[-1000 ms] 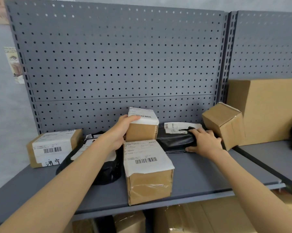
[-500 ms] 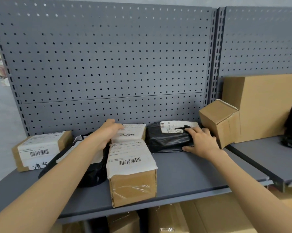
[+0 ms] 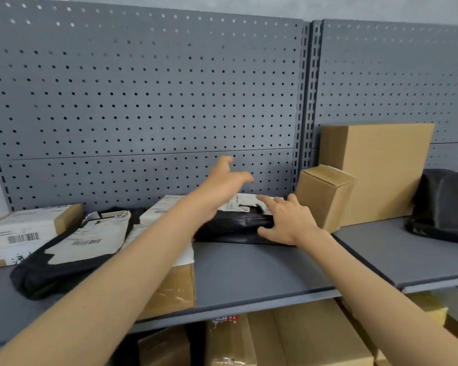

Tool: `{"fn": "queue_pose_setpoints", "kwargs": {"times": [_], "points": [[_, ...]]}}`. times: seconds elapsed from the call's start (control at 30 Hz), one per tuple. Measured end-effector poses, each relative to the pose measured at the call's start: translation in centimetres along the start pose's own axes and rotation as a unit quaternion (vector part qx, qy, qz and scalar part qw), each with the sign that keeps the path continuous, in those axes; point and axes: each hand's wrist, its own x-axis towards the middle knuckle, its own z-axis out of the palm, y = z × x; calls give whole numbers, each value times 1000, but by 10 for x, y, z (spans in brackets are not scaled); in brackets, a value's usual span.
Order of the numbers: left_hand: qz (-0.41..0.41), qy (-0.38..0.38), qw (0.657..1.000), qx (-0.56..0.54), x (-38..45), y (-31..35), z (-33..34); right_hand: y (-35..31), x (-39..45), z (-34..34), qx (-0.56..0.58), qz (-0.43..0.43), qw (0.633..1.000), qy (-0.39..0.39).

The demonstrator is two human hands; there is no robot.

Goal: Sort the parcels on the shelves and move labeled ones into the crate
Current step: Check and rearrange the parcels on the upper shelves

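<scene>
Since the frame half a second earlier, the left hand (image 3: 223, 180) has lifted off the small labelled cardboard box (image 3: 160, 211) at the back of the shelf and now hangs in the air above the parcels, fingers spread and holding nothing. The right hand (image 3: 288, 220) remains on the flat black plastic mailer bag (image 3: 235, 228), fingers extended and resting on its top edge, not curled round it.

This bag lies on the grey metal shelf (image 3: 249, 273), near the perforated grey back panel (image 3: 143, 101). Its film is glossy and creased; the white label (image 3: 245, 203) on it is too blurred to read.

Left of it, partly hidden by the left forearm, stands a brown taped cardboard box with a white label (image 3: 175, 286). Further left lies a second black soft bag with a barcode label (image 3: 72, 249), then a labelled rectangular cardboard box (image 3: 24, 233) showing a barcode and handwritten characters.

To the right are a small plain cardboard box (image 3: 322, 194), tilted, a large plain cardboard carton (image 3: 381, 170) and a dark bag (image 3: 444, 204).
</scene>
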Motion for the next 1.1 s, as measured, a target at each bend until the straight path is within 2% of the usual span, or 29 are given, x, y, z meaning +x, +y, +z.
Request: {"fn": "queue_pose_setpoints", "kwargs": {"times": [0.07, 0.2, 0.4, 0.53, 0.63, 0.73, 0.83, 0.93, 1.03, 1.1], "points": [[-33, -3, 999, 1, -1, -8, 26, 6, 0, -4, 51, 8, 999, 14], [-119, 43, 992, -12, -1, -32, 59, 20, 2, -3, 128, 40, 991, 14], [-199, 91, 975, -22, 2, -48, 71, 38, 23, 4, 279, 61, 956, -67], [-238, 101, 965, -39, 4, -59, 70, 40, 45, 8, 291, 50, 950, -105], [-237, 77, 967, -58, 1, -68, 69, 37, 58, 14, 254, 49, 954, -151], [-220, 75, 969, -81, 0, -74, 68, 32, 61, 20, 169, 48, 975, -133], [-187, 82, 968, -143, 0, -76, 67, 33, 58, 18, 178, 54, 973, -137], [-147, 103, 969, -169, -1, -75, 68, 34, 42, 4, 309, 94, 934, -150], [-114, 101, 977, -152, -3, -70, 68, 36, 25, -8, 373, 126, 902, -178], [-106, 87, 981, -140, -3, -64, 66, 36, 10, -17, 435, 151, 863, -207]]}}
